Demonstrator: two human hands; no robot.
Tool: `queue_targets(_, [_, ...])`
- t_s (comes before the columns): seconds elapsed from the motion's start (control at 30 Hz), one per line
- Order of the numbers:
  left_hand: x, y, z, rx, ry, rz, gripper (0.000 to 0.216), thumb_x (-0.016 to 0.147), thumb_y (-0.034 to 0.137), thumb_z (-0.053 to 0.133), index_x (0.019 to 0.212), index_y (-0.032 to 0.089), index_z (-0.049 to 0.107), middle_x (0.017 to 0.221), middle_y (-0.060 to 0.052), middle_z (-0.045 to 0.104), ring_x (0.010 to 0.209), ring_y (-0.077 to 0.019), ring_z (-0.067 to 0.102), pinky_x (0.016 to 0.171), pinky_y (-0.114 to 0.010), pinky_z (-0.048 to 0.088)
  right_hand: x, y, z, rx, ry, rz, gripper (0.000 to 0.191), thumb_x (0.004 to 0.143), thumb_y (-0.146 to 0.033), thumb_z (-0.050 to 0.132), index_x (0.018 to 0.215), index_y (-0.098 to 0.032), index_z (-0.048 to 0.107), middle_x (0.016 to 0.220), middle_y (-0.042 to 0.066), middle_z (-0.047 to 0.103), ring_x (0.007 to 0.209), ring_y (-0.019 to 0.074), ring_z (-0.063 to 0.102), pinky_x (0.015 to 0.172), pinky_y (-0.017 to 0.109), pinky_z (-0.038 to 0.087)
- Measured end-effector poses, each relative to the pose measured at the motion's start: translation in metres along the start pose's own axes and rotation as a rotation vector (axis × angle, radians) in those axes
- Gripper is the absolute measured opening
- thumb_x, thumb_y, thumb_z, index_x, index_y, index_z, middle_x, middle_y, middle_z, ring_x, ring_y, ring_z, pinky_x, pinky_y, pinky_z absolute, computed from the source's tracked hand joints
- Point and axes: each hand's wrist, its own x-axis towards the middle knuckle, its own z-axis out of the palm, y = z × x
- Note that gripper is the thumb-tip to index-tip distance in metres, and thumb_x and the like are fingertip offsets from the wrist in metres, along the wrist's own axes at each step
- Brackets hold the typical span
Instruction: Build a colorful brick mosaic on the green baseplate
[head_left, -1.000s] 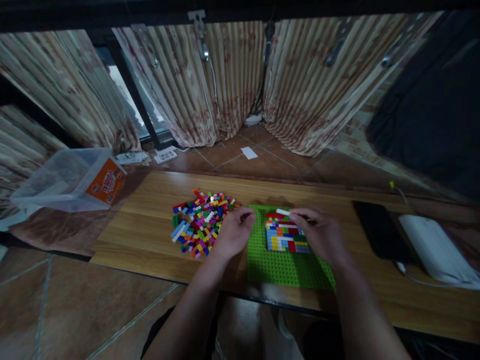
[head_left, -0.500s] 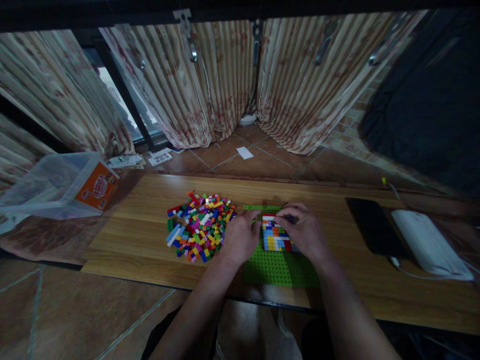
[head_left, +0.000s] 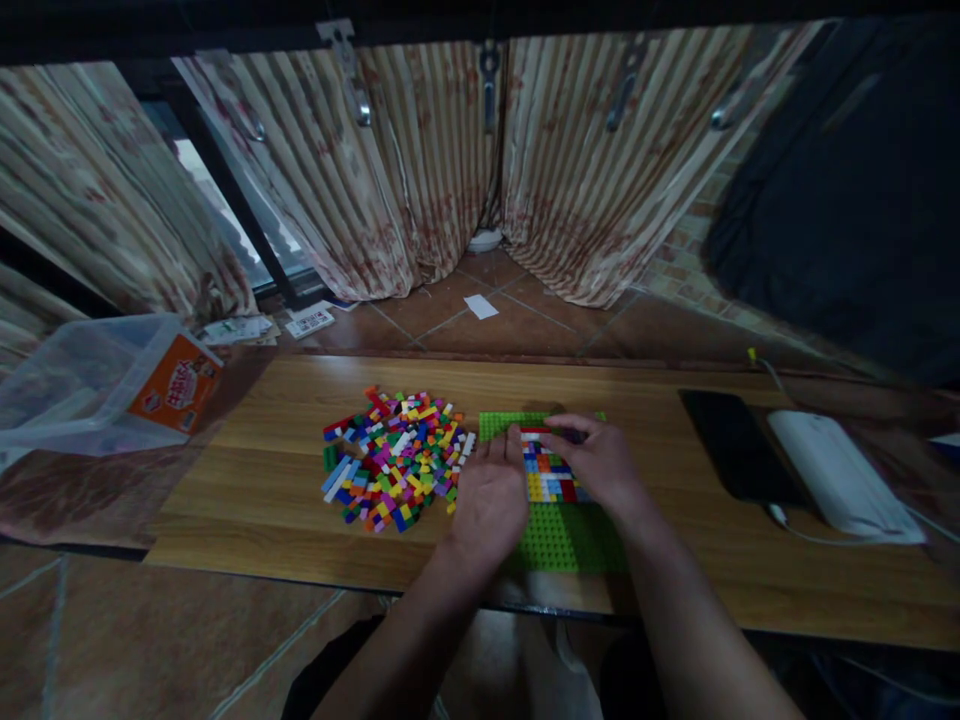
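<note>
A green studded baseplate (head_left: 570, 545) lies on the table, bearing a block of colourful toy bricks (head_left: 546, 487) laid side by side in rows. Over the plate's left edge rests my left hand (head_left: 491, 500), back upward, fingers stretched out flat beside the rows. My right hand (head_left: 600, 460) reaches in from the right, its thumb and bent fingers closed at the top rows near a red and white strip. Whatever lies between those fingertips is hidden. A heap of loose toy bricks (head_left: 401, 455) spreads to the left of my left hand.
The wooden table (head_left: 240, 480) carries a black phone (head_left: 739, 445) and a white device (head_left: 840, 475) with a cable at the right. A clear plastic bin (head_left: 82, 375) with an orange label stands at the far left. Striped curtains (head_left: 420, 170) hang behind.
My left hand has turned flatter, its fingers straightening beside the rows. My right hand stays at the top rows. The whole view has shifted slightly.
</note>
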Motion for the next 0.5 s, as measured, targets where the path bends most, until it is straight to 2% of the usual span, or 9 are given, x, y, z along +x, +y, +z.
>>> queue_targets(0.33, [0.0,0.012,0.004,0.094,-0.052,-0.05,0.055,0.088,0.001,0.035,0.142,0.003,0.043,0.124,-0.022,0.063,0.112,-0.0286,0.062,0.094,-0.039,0.053,0.001,0.0,0.003,0.037,0.009,-0.022,0.023,0.067,-0.04,0.071,0.079,-0.021,0.077,0.082,0.004,0.074,0.074,0.0195,0.066,0.071,0.035,0.05])
queue_targets(0.5, [-0.001,0.012,0.006,0.055,-0.034,-0.06,0.054,0.089,0.002,0.035,0.142,0.007,0.045,0.125,-0.02,0.063,0.113,-0.0271,0.061,0.094,-0.038,0.053,0.001,0.002,0.001,0.017,0.009,-0.016,0.025,0.066,-0.043,0.072,0.079,-0.022,0.077,0.084,0.005,0.074,0.075,0.0214,0.068,0.073,0.038,0.052])
